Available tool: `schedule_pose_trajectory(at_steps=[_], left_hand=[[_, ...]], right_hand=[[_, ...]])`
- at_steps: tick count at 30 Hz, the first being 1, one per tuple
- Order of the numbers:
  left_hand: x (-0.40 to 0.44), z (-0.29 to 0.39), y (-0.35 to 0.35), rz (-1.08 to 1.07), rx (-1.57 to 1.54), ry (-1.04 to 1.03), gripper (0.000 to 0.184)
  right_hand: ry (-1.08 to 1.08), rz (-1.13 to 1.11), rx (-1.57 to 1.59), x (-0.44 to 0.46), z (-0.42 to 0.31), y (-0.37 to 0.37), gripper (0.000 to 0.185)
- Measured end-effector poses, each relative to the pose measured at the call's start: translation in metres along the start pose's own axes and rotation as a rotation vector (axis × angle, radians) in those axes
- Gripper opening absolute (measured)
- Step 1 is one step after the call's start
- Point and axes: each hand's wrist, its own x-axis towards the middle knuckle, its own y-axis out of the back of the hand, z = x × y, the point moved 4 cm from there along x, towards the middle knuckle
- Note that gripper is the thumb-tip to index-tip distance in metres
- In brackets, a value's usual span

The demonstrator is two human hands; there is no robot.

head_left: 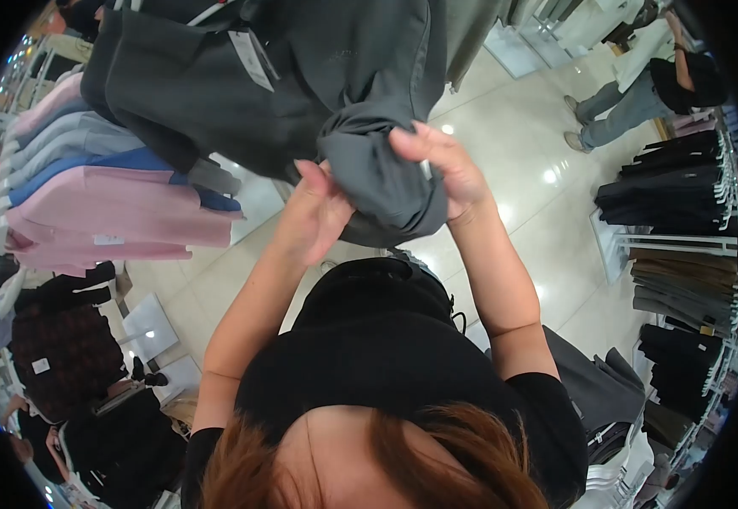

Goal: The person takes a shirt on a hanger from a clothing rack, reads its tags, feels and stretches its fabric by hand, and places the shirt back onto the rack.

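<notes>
Two hands, left hand and right hand, bracket the bunched dark-grey garment, seemingly keeping it gathered, right grip loosely curled on it, left's closure hidden.

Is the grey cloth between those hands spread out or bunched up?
Bunched up: the cloth gathers in rounded, overlapping folds between the left hand and right hand.

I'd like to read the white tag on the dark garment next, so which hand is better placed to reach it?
Probably the left hand: it looks nearer the white tag, while the right hand is on the far side of the bunched fabric.
</notes>
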Motion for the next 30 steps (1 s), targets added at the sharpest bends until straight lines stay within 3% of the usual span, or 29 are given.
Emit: schedule_pose_trajectory(at_steps=[3,6,9,15,19,25,30], left_hand=[[-0.001,0.004,0.017,0.045,0.197,-0.055,0.037],[-0.003,0.008,0.008,0.121,0.459,-0.253,0.026],[-0.005,0.004,0.004,0.105,0.457,-0.375,0.021],[-0.003,0.005,0.026,0.342,0.194,-0.291,0.023],[-0.013,0.037,0.039,0.351,-0.016,-0.12,0.026],[-0.028,0.058,0.056,0.252,-0.134,-0.061,0.027],[-0.046,0.076,0.06,0.399,0.385,-0.267,0.023]], right_hand=[[-0.043,-0.154,0.042,-0.008,0.008,-0.025,0.042],[-0.058,-0.082,0.027,-0.014,0.008,-0.028,0.052],[0.03,-0.033,-0.025,-0.017,0.013,-0.029,0.05],[0.079,0.137,-0.008,-0.018,0.015,-0.01,0.053],[0.136,0.175,-0.114,-0.026,-0.001,0.019,0.048],[0.096,0.281,-0.289,-0.036,-0.013,0.056,0.037],[0.186,0.477,-0.561,-0.043,-0.02,0.069,0.028]])
